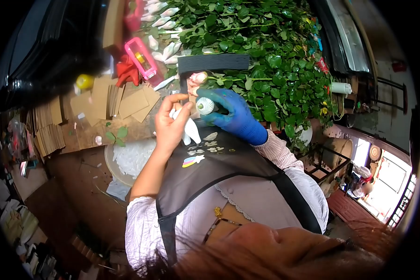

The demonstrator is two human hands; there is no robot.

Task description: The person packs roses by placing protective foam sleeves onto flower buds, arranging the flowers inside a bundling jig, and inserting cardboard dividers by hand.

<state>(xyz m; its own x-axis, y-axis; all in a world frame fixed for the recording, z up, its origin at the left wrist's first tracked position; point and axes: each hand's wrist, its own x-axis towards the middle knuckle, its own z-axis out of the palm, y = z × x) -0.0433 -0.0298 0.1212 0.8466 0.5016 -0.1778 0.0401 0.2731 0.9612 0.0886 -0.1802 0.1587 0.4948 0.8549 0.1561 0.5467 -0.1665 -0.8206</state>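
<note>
As the bare left hand [169, 123] pinches a few white sleeves [191, 132] between thumb and fingers, loose ends dangling over the dark apron [228, 168], the blue-gloved right hand [235, 112] curls round a netted bud [205, 105], green tip showing! Close together they are, these two, right by the near edge of the table [137, 129], the bud between them. Just beyond, pale pink roses [198, 78] lie beside a black ridged block [213, 63]. And out to the right, what a spread of green leaves [270, 70], running far up the table! Over to the left, a row of white-wrapped flowers [162, 21], then a pink tape dispenser [148, 54] with a red object [127, 71] next to it, too blurred to name. Further left, cardboard pieces [133, 105] and a yellow roll [84, 81]; lower down, a basin [108, 161] full of white pieces [133, 158]
</note>
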